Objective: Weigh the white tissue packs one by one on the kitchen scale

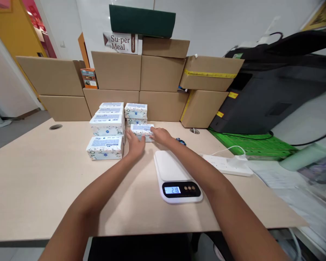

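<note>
Both of my arms reach forward over a light wooden table [38,188]. My left hand [135,144] and my right hand [161,136] press against the two ends of a white tissue pack [142,131] lying on the table, fingers closed on it. Just behind it stands a short stack of the same packs [136,113]. To the left are more tissue packs [107,125] piled up, with one lower pack [105,148] in front. A white kitchen scale [176,174] sits near my right forearm, its pan bare and its display lit.
Several brown cardboard boxes [141,74] are stacked along the far edge of the table. A white power strip [225,165] with a cable lies to the right. A black machine [274,90] and a green mat [250,143] stand further right.
</note>
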Tool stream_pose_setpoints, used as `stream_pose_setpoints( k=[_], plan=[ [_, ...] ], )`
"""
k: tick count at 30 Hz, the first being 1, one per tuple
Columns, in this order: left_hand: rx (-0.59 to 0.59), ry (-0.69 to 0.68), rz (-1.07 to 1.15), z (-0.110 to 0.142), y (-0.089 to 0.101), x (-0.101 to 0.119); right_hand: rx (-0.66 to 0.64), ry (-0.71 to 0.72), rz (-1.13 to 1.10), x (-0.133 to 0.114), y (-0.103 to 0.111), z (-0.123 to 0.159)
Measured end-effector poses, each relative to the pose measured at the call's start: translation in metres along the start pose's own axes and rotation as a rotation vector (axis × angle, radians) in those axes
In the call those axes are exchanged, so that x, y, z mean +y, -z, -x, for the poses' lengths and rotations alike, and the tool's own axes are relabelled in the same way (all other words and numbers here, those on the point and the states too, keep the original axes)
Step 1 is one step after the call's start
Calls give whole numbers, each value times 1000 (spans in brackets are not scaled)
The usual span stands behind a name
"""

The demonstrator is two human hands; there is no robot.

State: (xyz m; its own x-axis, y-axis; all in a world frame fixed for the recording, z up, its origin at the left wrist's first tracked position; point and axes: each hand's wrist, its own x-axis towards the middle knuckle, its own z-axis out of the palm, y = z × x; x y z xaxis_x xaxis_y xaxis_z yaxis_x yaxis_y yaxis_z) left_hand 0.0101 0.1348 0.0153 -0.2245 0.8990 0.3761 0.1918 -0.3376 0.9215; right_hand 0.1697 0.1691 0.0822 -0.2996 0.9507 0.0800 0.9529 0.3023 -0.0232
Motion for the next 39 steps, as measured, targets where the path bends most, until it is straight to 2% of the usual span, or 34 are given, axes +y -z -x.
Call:
stream_pose_setpoints(
  k=[1, 5, 7, 9, 11, 14, 17, 20, 24, 27, 31, 35, 37, 39],
  plan=[
    [-38, -127, -82, 13, 8, -1, -10, 20, 23, -6, -1, -7],
    [-347, -721, -336, 70, 59, -2, -40, 69, 91, -23, -3, -35],
    [-363, -896, -382, 91, 91, -1, -46, 71, 117, -25, -6, -45],
    [-274, -962, -447, 101, 125, -1, -50, 65, 138, -23, -8, -51],
    [-147, -928, -525, 99, 156, -2, -52, 53, 155, -21, -10, -54],
    [38, -751, -568, 81, 190, -4, -42, 19, 170, -22, -14, -55],
    [212, -563, -517, 58, 213, -2, -19, -47, 177, -33, -18, -53],
    [310, -469, -503, 41, 230, 1, -6, -118, 180, -49, -17, -46],
    [267, -424, -528, 30, 242, -3, 19, -147, 146, -70, -3, -20],
    [240, -415, -502, 26, 241, -10, 37, -77, 143, -83, 13, 15],
    [278, -370, -448, 24, 240, -16, 19, -8, 94, -89, 37, 67],
    [279, -395, -478, 25, 243, -9, 48, 10, -27, -68, 67, 108],
    [245, -448, -513, 25, 244, -4, 146, 16, -111, -45, 77, 125],
    [238, -475, -521, 23, 242, -2, 291, 2, -206, -17, 79, 142]
  ],
)
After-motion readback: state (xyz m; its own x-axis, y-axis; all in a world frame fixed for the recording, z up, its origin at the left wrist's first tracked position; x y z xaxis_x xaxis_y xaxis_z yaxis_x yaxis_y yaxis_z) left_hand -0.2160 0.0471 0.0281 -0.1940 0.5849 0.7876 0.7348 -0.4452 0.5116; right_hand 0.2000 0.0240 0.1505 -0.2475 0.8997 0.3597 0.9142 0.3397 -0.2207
